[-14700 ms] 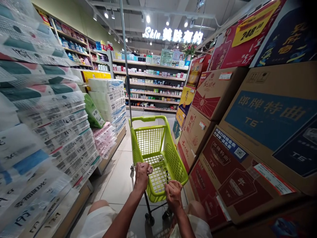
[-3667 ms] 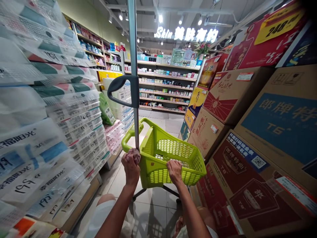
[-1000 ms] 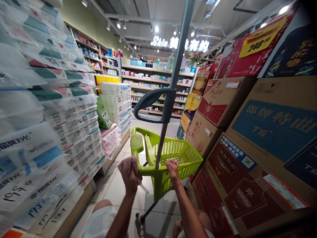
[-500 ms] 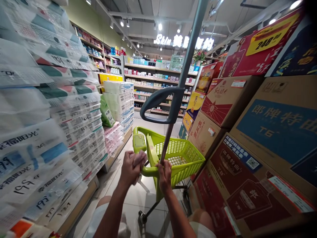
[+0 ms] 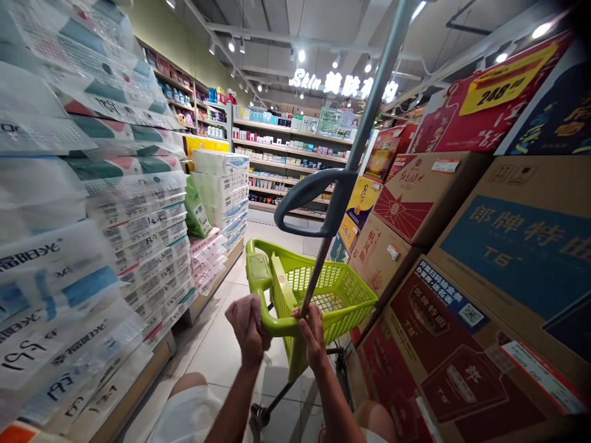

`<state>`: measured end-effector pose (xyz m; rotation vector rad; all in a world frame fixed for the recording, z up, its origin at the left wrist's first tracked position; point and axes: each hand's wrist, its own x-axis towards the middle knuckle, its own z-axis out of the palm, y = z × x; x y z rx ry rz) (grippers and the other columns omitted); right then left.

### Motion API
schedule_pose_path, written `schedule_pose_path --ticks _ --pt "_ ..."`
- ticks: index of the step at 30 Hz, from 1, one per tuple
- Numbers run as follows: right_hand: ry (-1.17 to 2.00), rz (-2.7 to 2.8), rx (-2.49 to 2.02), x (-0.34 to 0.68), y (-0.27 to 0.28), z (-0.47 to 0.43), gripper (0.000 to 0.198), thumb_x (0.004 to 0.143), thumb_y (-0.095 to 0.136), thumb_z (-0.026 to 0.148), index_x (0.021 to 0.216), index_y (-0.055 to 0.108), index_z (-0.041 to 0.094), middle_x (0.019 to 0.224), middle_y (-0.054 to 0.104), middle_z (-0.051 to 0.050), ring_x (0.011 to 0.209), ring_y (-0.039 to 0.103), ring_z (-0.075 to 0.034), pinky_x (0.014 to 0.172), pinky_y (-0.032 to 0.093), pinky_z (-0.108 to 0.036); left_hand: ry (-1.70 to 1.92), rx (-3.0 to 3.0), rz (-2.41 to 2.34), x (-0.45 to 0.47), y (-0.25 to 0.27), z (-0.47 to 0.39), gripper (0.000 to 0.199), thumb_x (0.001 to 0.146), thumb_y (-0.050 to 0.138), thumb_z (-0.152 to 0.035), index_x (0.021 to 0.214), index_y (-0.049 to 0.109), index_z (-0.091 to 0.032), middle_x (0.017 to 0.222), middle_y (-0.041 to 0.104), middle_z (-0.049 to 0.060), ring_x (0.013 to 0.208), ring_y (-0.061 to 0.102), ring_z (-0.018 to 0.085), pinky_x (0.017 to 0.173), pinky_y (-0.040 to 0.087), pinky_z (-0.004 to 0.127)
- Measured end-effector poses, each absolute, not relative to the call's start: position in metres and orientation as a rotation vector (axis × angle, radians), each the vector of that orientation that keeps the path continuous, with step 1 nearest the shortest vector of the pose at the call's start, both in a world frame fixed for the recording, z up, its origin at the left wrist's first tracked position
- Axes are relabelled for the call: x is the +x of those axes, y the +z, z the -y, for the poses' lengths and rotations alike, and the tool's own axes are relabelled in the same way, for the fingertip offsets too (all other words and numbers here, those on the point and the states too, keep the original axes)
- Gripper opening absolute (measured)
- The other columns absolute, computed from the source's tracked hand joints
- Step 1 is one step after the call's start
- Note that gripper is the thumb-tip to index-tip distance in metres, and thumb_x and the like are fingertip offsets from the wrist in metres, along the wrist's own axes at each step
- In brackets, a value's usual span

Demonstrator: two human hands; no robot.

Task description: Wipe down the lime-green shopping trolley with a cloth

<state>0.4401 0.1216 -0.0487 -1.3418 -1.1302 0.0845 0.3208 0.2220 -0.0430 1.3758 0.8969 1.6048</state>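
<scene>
A green plastic shopping cart (image 5: 360,299) with a mesh basket stands before me. My left hand (image 5: 252,340) is closed around a pinkish-grey cloth (image 5: 250,306), at the left end of the cart's curved handle bar (image 5: 277,325). A grey pole (image 5: 362,136) with a loop grip (image 5: 295,230) slants up from the cart to the top right. At its lower end, against the bar, my right hand (image 5: 314,335) has its fingers closed round the pole. Whether the right hand also grips the bar is unclear.
Wrapped tissue packs (image 5: 143,246) are piled high on the left. Printed cardboard cartons (image 5: 462,332) form a wall close on the right, near the basket. Beyond the cart, pale floor tiles (image 5: 272,219) lead to stocked shelves (image 5: 295,146).
My left hand has shifted slightly and turned, with the cloth now over its top near the bar's end. The pole and its loop grip appear further right. My right hand stays on the pole.
</scene>
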Motion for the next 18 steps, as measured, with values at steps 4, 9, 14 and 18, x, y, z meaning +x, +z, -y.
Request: schedule_pose_path --ticks 4,9,14,18 --pt "0.054 1.079 -1.331 0.447 -0.050 -0.115 0.045 0.099 0.040 0.061 0.093 0.064 0.024 0.096 0.063 -0.008 0.106 0.056 -0.030 0.097 0.046 -0.046 1.375 2.083 -0.685 0.292 0.001 -0.250 0.021 0.086 0.065 -0.034 0.098 0.077 -0.020 0.120 0.056 0.014 0.121 0.055 0.029 0.111 0.051 0.048" --pt "0.068 1.097 -1.317 0.461 -0.046 -0.103 0.044 0.101 0.038 0.060 0.090 0.063 0.025 0.091 0.063 -0.007 0.100 0.058 -0.028 0.094 0.047 -0.043 1.087 2.534 -0.440 0.293 0.018 -0.241 0.025 0.089 0.061 -0.027 0.105 0.079 -0.023 0.126 0.057 0.015 0.118 0.055 0.031 0.104 0.053 0.051" --pt "0.053 1.095 -1.418 0.473 -0.044 -0.094 0.052 0.103 0.029 0.058 0.090 0.066 0.025 0.090 0.063 -0.008 0.099 0.060 -0.028 0.092 0.048 -0.041 1.466 2.155 -0.736 0.308 0.007 -0.261 0.022 0.091 0.063 -0.037 0.097 0.074 -0.019 0.123 0.050 0.013 0.121 0.053 0.029 0.113 0.048 0.051" --pt "0.013 0.977 -1.415 0.463 -0.055 -0.099 0.039 0.105 0.036 0.052 0.106 0.064 0.024 0.099 0.064 -0.008 0.105 0.060 -0.027 0.096 0.048 -0.043 1.668 1.899 -0.921 0.310 -0.053 -0.239 0.022 0.094 0.059 -0.036 0.106 0.068 -0.020 0.130 0.043 0.014 0.127 0.049 0.030 0.111 0.048 0.051"
